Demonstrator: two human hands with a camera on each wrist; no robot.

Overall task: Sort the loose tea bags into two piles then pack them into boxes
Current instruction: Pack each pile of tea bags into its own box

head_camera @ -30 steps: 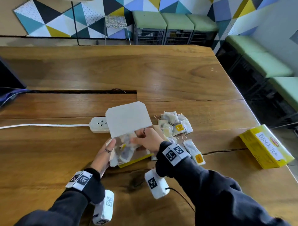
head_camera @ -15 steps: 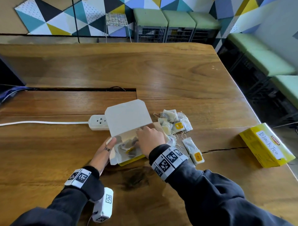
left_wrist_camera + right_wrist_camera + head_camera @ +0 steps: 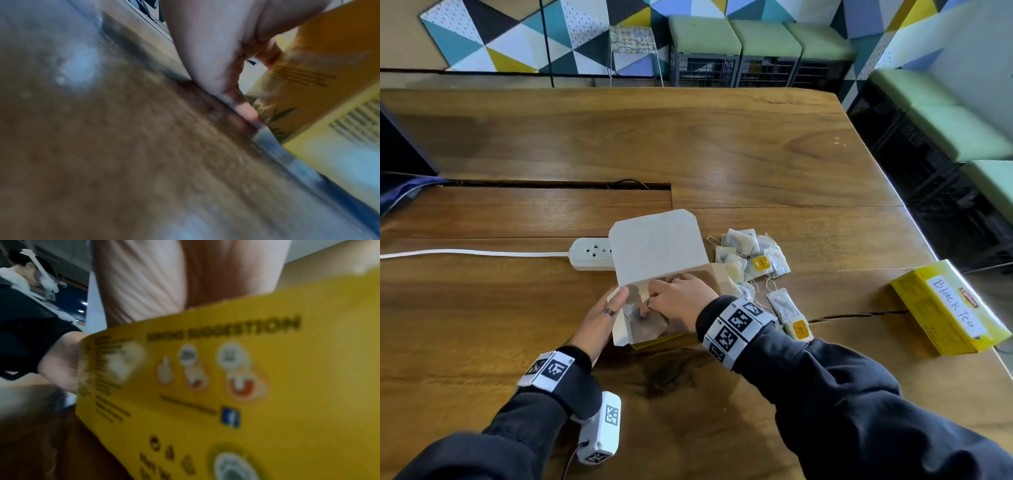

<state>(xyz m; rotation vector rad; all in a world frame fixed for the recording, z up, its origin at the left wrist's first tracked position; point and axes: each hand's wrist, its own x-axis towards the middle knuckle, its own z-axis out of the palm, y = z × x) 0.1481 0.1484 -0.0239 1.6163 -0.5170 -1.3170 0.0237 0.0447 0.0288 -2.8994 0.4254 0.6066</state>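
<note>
An open yellow tea box lies on the table, its white lid flap raised. My left hand rests flat against the box's left wall, thumb on the side flap; in the left wrist view the left hand lies beside the yellow box. My right hand reaches into the box, fingers curled down on tea bags inside; its fingertips are hidden. Loose tea bags lie in a pile right of the box, with more tea bags nearer me. The box's printed side fills the right wrist view.
A closed yellow box labelled Black Tea sits near the table's right edge. A white power strip with its cable lies behind the open box. A slot runs across the wooden table. Green stools stand beyond.
My right hand has lowered the bunch of tea bags from above the box down into it. The left hand has stayed against the box's left side.
</note>
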